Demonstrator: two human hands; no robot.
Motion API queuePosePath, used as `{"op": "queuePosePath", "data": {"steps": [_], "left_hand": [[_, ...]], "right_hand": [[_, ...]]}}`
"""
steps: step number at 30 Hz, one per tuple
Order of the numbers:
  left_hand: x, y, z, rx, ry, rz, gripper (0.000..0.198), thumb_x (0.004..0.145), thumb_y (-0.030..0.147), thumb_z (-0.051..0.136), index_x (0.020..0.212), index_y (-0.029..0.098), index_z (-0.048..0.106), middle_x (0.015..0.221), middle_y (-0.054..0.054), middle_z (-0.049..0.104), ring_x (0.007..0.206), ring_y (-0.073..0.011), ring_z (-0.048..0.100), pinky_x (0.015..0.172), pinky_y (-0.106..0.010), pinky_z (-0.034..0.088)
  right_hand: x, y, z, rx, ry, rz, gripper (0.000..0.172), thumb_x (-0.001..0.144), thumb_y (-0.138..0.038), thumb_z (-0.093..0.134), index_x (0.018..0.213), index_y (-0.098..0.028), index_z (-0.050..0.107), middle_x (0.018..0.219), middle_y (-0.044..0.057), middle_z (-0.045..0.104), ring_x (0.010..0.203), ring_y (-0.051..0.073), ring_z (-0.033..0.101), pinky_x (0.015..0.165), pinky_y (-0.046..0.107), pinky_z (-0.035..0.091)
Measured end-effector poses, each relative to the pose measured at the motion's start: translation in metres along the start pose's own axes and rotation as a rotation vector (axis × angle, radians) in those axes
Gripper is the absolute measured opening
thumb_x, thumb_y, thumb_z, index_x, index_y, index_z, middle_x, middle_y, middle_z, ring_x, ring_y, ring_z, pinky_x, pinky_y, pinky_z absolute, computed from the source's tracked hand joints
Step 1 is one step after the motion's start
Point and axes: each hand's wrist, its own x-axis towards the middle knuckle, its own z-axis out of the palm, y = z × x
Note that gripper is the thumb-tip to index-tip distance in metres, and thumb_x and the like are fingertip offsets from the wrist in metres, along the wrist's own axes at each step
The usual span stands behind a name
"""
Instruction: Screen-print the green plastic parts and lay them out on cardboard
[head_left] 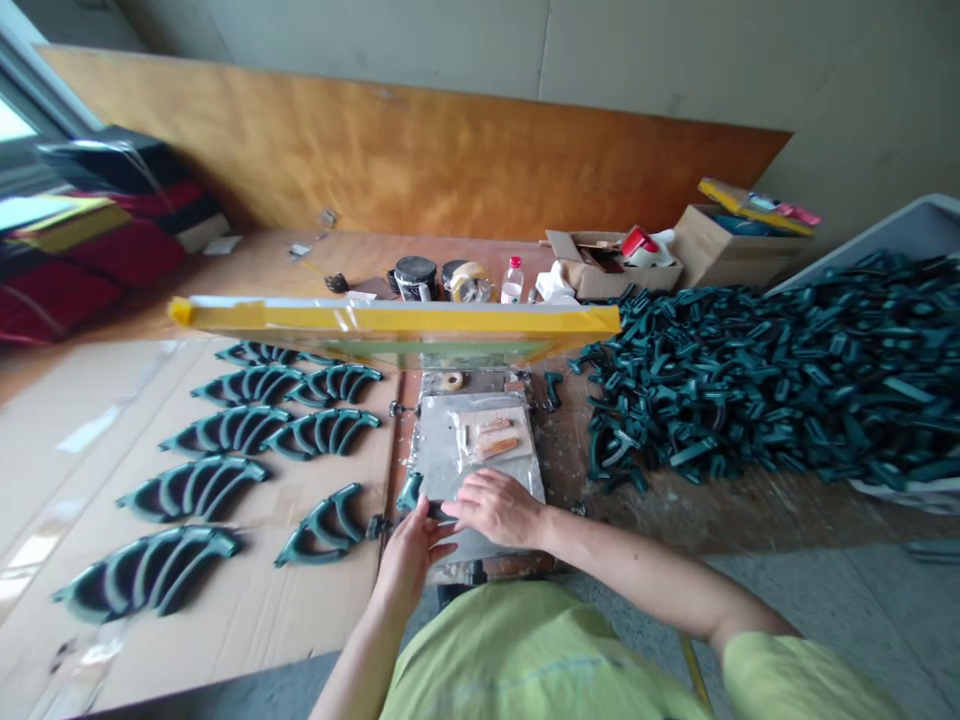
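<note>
Just above the near edge of a plastic-covered grey plate (435, 430), both my hands meet at a dark green curved handle-like piece (410, 491). My left hand (407, 560) is closed around it from the left, with one glossy end sticking out past the fingers. From the right, my right hand (496, 508) pinches at its darker part between the hands; the fingers hide much of it. On the plate lie small orange-brown sticks (498, 446) on a pale sheet.
Fanned rows of similar green pieces (191, 490) lie on cardboard (247, 620) at left. A big heap of them (750, 380) covers the right side. A yellow-edged screen frame (397, 318) stands raised behind the plate. Further back are jars (415, 277), a red-capped bottle (513, 280) and cartons (622, 277).
</note>
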Motion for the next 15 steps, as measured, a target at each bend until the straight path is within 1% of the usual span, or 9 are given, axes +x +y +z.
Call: {"op": "queuePosePath", "data": {"steps": [1,2,4,6,8,10,12,14,15], "left_hand": [[0.002,-0.003,-0.014,-0.015,0.071,0.002,0.032,0.092,0.043,0.048,0.091,0.015,0.062,0.079,-0.009,0.073,0.075,-0.0213,0.072,0.054,-0.026,0.053],[0.004,-0.004,-0.032,-0.012,0.155,0.004,0.034,0.093,0.043,0.043,0.09,0.015,0.062,0.077,-0.009,0.073,0.071,-0.0202,0.072,0.053,-0.025,0.053],[0.008,-0.005,-0.074,0.023,0.357,0.03,0.041,0.095,0.044,0.035,0.085,0.015,0.061,0.076,-0.01,0.073,0.068,-0.0192,0.071,0.055,-0.026,0.053],[0.011,-0.007,-0.116,0.109,0.533,0.052,0.044,0.095,0.045,0.03,0.08,0.016,0.06,0.073,-0.011,0.073,0.068,-0.0195,0.071,0.059,-0.027,0.054],[0.013,-0.011,-0.148,0.202,0.634,0.032,0.047,0.094,0.045,0.026,0.076,0.017,0.059,0.072,-0.013,0.072,0.066,-0.021,0.07,0.058,-0.029,0.054],[0.018,-0.014,-0.166,0.263,0.683,-0.014,0.051,0.092,0.046,0.025,0.069,0.017,0.06,0.067,-0.016,0.07,0.061,-0.0229,0.068,0.055,-0.03,0.053],[0.024,-0.014,-0.175,0.291,0.715,-0.038,0.052,0.09,0.049,0.028,0.063,0.018,0.059,0.06,-0.016,0.066,0.056,-0.0246,0.066,0.052,-0.033,0.052],[0.029,-0.011,-0.18,0.337,0.732,-0.039,0.05,0.088,0.051,0.032,0.064,0.019,0.06,0.054,-0.015,0.063,0.053,-0.026,0.064,0.051,-0.035,0.051],[0.03,-0.009,-0.181,0.367,0.735,-0.035,0.048,0.087,0.053,0.034,0.066,0.019,0.061,0.052,-0.014,0.062,0.051,-0.0273,0.063,0.051,-0.036,0.05]], "right_hand": [[-0.01,0.007,-0.002,-0.007,-0.006,0.063,0.019,0.095,-0.034,0.05,0.102,-0.024,0.065,0.085,0.004,0.064,0.087,0.018,0.056,0.078,0.03,0.044],[-0.023,0.019,-0.006,-0.034,-0.012,0.192,0.019,0.095,-0.032,0.049,0.101,-0.024,0.066,0.086,0.004,0.065,0.085,0.018,0.058,0.076,0.029,0.045],[-0.055,0.053,-0.016,-0.134,-0.058,0.554,0.02,0.095,-0.026,0.047,0.097,-0.022,0.066,0.088,0.008,0.067,0.082,0.019,0.062,0.071,0.028,0.046],[-0.088,0.091,-0.026,-0.247,-0.191,0.893,0.023,0.094,-0.027,0.046,0.105,-0.019,0.064,0.09,0.014,0.068,0.079,0.022,0.065,0.067,0.031,0.048],[-0.115,0.12,-0.029,-0.289,-0.344,1.122,0.032,0.094,-0.035,0.047,0.117,-0.016,0.058,0.087,0.017,0.068,0.079,0.027,0.067,0.068,0.036,0.05],[-0.132,0.139,-0.024,-0.263,-0.419,1.234,0.04,0.092,-0.038,0.049,0.125,-0.016,0.053,0.088,0.018,0.069,0.084,0.031,0.068,0.07,0.04,0.051],[-0.14,0.149,-0.018,-0.208,-0.42,1.302,0.048,0.089,-0.038,0.053,0.132,-0.018,0.048,0.091,0.018,0.069,0.088,0.033,0.068,0.072,0.044,0.052],[-0.142,0.154,-0.015,-0.12,-0.349,1.362,0.058,0.082,-0.036,0.06,0.136,-0.019,0.046,0.093,0.018,0.069,0.087,0.035,0.069,0.071,0.046,0.054],[-0.142,0.157,-0.015,-0.042,-0.273,1.375,0.063,0.078,-0.035,0.064,0.136,-0.019,0.046,0.091,0.017,0.069,0.083,0.034,0.069,0.069,0.047,0.055]]}}
